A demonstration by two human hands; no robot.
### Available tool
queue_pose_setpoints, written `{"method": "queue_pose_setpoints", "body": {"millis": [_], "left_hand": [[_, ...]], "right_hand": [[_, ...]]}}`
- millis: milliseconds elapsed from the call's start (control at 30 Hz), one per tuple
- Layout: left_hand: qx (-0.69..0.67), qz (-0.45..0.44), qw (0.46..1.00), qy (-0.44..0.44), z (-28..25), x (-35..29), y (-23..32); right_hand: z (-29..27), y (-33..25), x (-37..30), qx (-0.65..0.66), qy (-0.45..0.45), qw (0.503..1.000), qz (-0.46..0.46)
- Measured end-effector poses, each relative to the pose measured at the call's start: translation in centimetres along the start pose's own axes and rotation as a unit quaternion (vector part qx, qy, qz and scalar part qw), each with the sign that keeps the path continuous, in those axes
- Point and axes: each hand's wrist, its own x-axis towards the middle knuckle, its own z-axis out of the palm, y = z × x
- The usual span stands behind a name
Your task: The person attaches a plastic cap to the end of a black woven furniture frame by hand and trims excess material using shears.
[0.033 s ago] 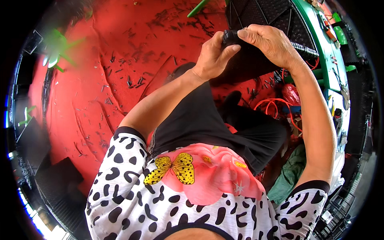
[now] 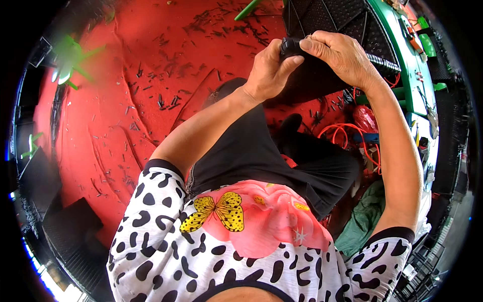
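Both arms reach forward over my lap, and the hands meet at a small black rounded piece (image 2: 290, 47). My left hand (image 2: 269, 73) has its fingers curled round the piece, its thumb lying along the near side. On the other side, my right hand (image 2: 342, 56) is closed, thumb and fingertips pressed against the piece's right end. Its exact kind I cannot make out. Just beyond and below the right hand stands a large black woven panel (image 2: 337, 20) with crossing ribs. Whether the piece joins that panel is hidden by the fingers.
Many short black scraps (image 2: 173, 103) litter the red floor (image 2: 100, 136). A green-edged worktable (image 2: 415, 75) with tools stands at right. Near it lie a looped orange-red hose (image 2: 334, 130), a red plastic bag (image 2: 365, 119) and green cloth (image 2: 362, 219). Black woven pieces (image 2: 75, 231) stand at left.
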Motion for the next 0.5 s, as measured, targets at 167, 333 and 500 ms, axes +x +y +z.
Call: {"method": "queue_pose_setpoints", "body": {"millis": [167,333,500], "left_hand": [[0.015,0.066,0.995,0.070,0.5,0.0,-0.3],[0.043,0.085,0.991,0.097,-0.1,-0.1,-0.5],[0.030,0.053,0.995,0.073,-1.3,-0.4,-0.6]], "right_hand": [[0.8,-0.7,0.0,-0.055,0.044,0.997,0.014],[1.0,-1.8,0.9,-0.081,0.004,0.996,0.030],[0.8,-2.6,1.9,-0.083,-0.018,0.996,0.020]]}}
